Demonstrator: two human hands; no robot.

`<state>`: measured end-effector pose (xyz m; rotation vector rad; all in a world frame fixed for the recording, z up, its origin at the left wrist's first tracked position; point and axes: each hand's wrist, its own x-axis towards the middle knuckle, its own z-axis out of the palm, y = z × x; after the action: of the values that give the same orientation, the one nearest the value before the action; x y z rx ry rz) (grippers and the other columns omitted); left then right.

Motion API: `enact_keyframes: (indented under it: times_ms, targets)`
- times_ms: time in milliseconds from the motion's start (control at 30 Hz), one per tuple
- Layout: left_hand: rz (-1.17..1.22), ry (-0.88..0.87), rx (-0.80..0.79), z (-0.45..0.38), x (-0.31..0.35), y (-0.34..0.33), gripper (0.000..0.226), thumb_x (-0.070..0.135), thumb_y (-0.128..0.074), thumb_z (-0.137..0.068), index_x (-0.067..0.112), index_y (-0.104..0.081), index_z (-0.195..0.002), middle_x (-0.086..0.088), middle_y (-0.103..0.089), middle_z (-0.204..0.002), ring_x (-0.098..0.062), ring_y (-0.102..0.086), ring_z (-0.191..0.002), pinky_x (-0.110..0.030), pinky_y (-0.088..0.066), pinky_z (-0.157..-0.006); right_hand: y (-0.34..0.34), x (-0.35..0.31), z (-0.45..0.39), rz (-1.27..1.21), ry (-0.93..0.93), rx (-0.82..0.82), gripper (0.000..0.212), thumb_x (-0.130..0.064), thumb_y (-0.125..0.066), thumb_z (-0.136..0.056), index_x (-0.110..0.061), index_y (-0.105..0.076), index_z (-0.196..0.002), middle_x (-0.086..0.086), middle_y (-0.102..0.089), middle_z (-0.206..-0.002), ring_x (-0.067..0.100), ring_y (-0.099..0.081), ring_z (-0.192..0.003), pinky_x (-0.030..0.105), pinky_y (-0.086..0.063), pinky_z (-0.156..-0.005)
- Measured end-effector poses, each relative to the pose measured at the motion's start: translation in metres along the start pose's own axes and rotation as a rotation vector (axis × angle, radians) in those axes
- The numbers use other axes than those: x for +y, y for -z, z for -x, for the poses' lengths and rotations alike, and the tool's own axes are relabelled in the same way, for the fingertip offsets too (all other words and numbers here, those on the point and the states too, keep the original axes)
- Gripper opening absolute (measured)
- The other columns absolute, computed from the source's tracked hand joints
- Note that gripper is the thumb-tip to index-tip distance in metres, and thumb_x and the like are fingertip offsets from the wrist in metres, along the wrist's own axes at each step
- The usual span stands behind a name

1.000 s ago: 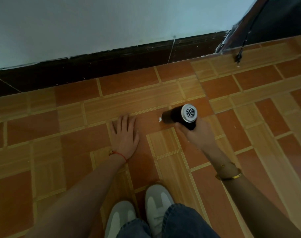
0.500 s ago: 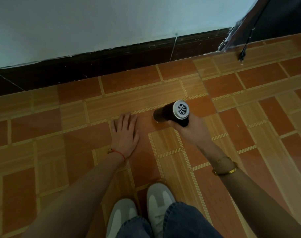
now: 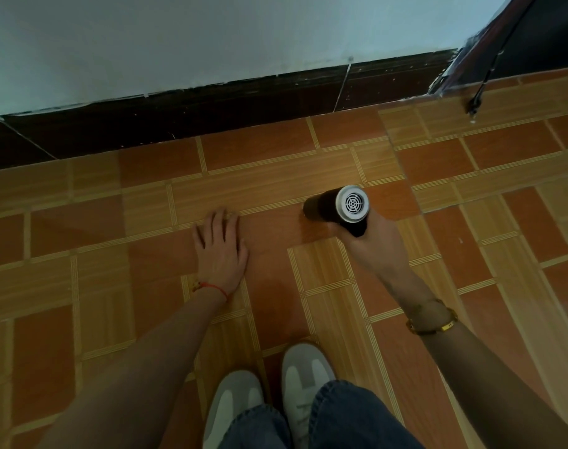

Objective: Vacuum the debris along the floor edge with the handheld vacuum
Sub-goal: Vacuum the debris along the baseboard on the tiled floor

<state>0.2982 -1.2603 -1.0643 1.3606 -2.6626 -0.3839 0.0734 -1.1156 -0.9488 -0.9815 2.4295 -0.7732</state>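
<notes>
1. Left hand (image 3: 221, 251) lies flat on the tiled floor (image 3: 405, 280), palm down, fingers together, holding nothing.
2. Right hand (image 3: 370, 244) is wrapped tight around the handheld vacuum (image 3: 337, 207) (grilled silver end facing up), arm stretched forward.
3. The vacuum's dark nozzle points left toward the flat hand, short of the dark baseboard (image 3: 211, 121) beyond.

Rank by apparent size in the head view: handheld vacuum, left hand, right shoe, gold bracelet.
1. Right shoe, though it sits nearest the camera and is partly covered by jeans.
2. Left hand and handheld vacuum look close; too similar to rank.
3. Gold bracelet, smallest.
</notes>
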Motion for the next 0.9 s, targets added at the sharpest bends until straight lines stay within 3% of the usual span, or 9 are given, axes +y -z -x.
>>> enact_keyframes:
  times_ms: [67, 300, 567, 900]
  targets:
    - [0.009, 0.028, 0.011, 0.001, -0.001, 0.0, 0.055, 0.035, -0.035, -0.097, 0.013, -0.038, -0.147, -0.015, -0.036, -0.154, -0.033, -0.028, -0.144, -0.063, -0.014, -0.119, 0.0, 0.0, 0.0, 0.009, 0.005, -0.021, 0.058, -0.053, -0.07, -0.079, -0.025, -0.054, -0.127, -0.009, -0.069, -0.097, 0.012, -0.065, -0.087, 0.031, -0.053, -0.071]
    - [0.012, 0.036, -0.006, 0.001, -0.001, 0.0, 0.056, 0.036, -0.032, -0.097, 0.014, -0.038, -0.148, -0.014, -0.034, -0.155, -0.032, -0.025, -0.146, -0.063, -0.01, -0.12, -0.007, 0.0, -0.001, 0.02, 0.012, -0.045, 0.056, -0.05, -0.07, -0.081, -0.02, -0.055, -0.125, -0.009, -0.065, -0.096, 0.009, -0.06, -0.086, 0.013, -0.038, -0.061]
    - [0.027, 0.081, 0.042, 0.002, -0.015, 0.009, 0.053, 0.034, -0.034, -0.097, 0.014, -0.041, -0.145, -0.015, -0.037, -0.152, -0.033, -0.027, -0.145, -0.064, -0.013, -0.118, -0.013, -0.018, -0.028, 0.017, -0.009, 0.063, 0.061, -0.051, -0.068, -0.082, -0.02, -0.05, -0.131, 0.002, -0.07, -0.11, 0.022, -0.065, -0.101, 0.028, -0.048, -0.074]
    - [-0.007, 0.246, 0.069, 0.011, -0.05, 0.019, 0.056, 0.035, -0.032, -0.095, 0.014, -0.039, -0.146, -0.015, -0.036, -0.154, -0.034, -0.026, -0.146, -0.065, -0.012, -0.119, -0.05, -0.066, -0.04, 0.003, 0.162, -0.168, 0.062, -0.05, -0.068, -0.083, -0.02, -0.05, -0.134, -0.001, -0.067, -0.117, 0.018, -0.063, -0.107, 0.037, -0.053, -0.085]
